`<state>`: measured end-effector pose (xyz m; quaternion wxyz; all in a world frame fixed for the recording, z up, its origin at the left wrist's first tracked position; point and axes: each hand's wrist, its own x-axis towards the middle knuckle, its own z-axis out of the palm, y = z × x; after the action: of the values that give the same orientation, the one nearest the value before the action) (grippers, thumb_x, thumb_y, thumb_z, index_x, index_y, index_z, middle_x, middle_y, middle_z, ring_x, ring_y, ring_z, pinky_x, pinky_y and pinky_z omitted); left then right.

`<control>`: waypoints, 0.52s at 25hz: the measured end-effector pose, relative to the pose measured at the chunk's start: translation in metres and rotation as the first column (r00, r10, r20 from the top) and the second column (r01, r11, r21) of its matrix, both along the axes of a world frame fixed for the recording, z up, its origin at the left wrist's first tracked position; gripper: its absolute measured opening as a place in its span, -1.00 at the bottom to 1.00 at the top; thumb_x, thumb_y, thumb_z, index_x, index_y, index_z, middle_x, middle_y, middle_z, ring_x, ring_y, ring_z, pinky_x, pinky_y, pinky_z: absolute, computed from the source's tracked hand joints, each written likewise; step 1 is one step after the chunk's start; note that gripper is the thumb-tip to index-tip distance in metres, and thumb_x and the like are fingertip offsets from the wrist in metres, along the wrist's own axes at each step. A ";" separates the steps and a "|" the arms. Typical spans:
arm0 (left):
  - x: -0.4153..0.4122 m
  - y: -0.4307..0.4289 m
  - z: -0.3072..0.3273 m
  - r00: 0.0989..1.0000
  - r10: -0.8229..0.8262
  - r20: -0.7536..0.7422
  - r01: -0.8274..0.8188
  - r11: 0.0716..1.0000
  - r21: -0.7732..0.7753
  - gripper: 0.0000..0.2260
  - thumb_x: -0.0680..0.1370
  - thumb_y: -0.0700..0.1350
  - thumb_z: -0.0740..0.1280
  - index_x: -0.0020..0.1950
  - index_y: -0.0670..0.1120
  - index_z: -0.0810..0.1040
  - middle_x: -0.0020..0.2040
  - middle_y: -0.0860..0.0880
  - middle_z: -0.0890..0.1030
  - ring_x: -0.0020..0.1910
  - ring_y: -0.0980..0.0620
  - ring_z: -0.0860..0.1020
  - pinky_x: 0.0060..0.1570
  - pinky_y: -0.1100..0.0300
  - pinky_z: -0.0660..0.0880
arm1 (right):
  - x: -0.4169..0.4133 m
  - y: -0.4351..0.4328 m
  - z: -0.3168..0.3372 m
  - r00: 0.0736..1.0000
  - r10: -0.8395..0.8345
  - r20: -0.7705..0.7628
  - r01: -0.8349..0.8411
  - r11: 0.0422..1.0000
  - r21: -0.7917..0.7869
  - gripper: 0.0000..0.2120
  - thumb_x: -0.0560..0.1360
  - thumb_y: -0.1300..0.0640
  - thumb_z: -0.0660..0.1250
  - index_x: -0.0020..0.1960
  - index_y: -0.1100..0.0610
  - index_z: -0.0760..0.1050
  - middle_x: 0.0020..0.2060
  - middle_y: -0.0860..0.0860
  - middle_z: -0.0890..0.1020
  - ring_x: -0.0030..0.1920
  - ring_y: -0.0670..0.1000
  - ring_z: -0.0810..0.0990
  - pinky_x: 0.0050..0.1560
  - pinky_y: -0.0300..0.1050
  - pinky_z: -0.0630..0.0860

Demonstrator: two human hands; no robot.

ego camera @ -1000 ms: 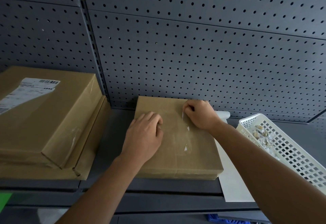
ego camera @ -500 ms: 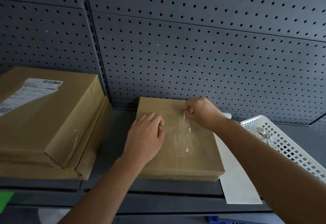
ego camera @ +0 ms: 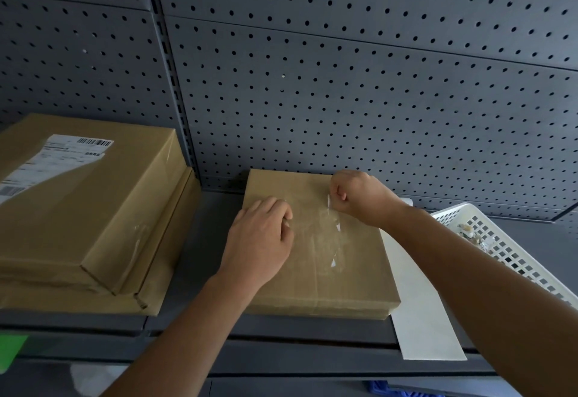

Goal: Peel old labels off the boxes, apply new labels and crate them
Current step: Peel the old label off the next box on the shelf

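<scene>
Behind the flat box (ego camera: pixel 350 277) stands the grey pegboard (ego camera: pixel 344 99). Left of that box sits your labelled box stack (ego camera: pixel 93 224), and right of it the white basket (ego camera: pixel 516 259). On the box your left hand (ego camera: pixel 259 246) presses down, fingers loosely bent and gripping nothing. Near its far edge your right hand (ego camera: pixel 359 199) pinches a half-peeled label strip (ego camera: pixel 328 202).

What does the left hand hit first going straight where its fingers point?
The left hand, resting on the box, would likely reach the pegboard wall behind it first, passing just left of the right hand pinching tape; depth is unclear.
</scene>
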<state>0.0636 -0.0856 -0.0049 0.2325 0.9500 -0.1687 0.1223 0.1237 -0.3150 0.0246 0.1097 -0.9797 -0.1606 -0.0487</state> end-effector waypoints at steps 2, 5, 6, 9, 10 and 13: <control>0.000 0.000 0.000 1.000 0.001 0.003 -0.001 1.000 0.001 -0.91 0.59 -0.10 0.23 0.03 0.07 0.49 -0.03 0.20 0.49 -0.02 0.19 0.46 0.06 0.19 0.43 | -0.003 -0.005 -0.004 0.999 -0.031 0.043 0.026 0.994 0.108 -0.89 0.47 0.26 0.30 -0.21 0.12 0.48 -0.31 -0.11 0.48 -0.29 -0.01 0.51 -0.23 -0.08 0.53; 0.000 0.000 0.000 1.000 0.009 0.002 -0.009 1.000 0.009 -0.91 0.59 -0.10 0.24 0.03 0.07 0.49 -0.03 0.20 0.49 -0.03 0.19 0.47 0.07 0.19 0.43 | -0.003 -0.004 -0.004 1.000 -0.011 0.025 0.008 0.994 0.110 -0.89 0.49 0.26 0.30 -0.17 0.11 0.54 -0.29 -0.12 0.51 -0.28 -0.05 0.53 -0.20 -0.12 0.54; -0.001 0.000 0.000 1.000 0.011 0.003 -0.011 1.000 0.009 -0.91 0.60 -0.10 0.23 0.03 0.07 0.50 -0.02 0.20 0.49 -0.02 0.19 0.47 0.07 0.20 0.43 | -0.001 -0.003 -0.002 1.000 -0.010 0.009 0.009 0.995 0.095 -0.89 0.49 0.25 0.30 -0.16 0.10 0.55 -0.28 -0.11 0.53 -0.27 -0.05 0.54 -0.19 -0.12 0.55; -0.002 -0.001 0.001 1.000 0.008 0.009 -0.008 1.000 0.015 -0.89 0.60 -0.09 0.20 0.04 0.07 0.50 -0.02 0.20 0.49 -0.01 0.19 0.47 0.08 0.21 0.41 | 0.007 0.000 0.008 0.995 -0.003 -0.095 0.000 0.999 -0.033 -0.85 0.48 0.21 0.26 -0.22 0.02 0.50 -0.24 -0.10 0.54 -0.21 0.00 0.56 -0.16 -0.11 0.54; -0.002 -0.002 0.002 1.000 0.008 0.009 -0.008 1.000 0.020 -0.88 0.60 -0.08 0.19 0.05 0.07 0.50 -0.02 0.20 0.49 -0.01 0.19 0.47 0.08 0.21 0.41 | 0.009 0.002 0.012 0.991 0.012 -0.130 -0.025 0.995 -0.095 -0.81 0.48 0.20 0.24 -0.27 -0.03 0.44 -0.24 -0.09 0.53 -0.21 0.02 0.56 -0.18 -0.10 0.53; -0.001 -0.001 0.001 1.000 0.012 0.007 -0.013 0.999 0.035 -0.87 0.60 -0.08 0.18 0.06 0.07 0.50 -0.02 0.19 0.49 0.00 0.18 0.46 0.08 0.21 0.41 | 0.016 0.009 0.019 0.985 0.034 -0.168 -0.076 0.966 -0.247 -0.81 0.51 0.16 0.19 -0.28 0.00 0.36 -0.24 0.01 0.55 -0.23 0.08 0.57 -0.18 0.01 0.58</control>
<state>0.0626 -0.0870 -0.0035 0.2145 0.9546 -0.1657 0.1239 0.1396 -0.3062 0.0436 -0.0020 -0.9815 -0.1832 0.0553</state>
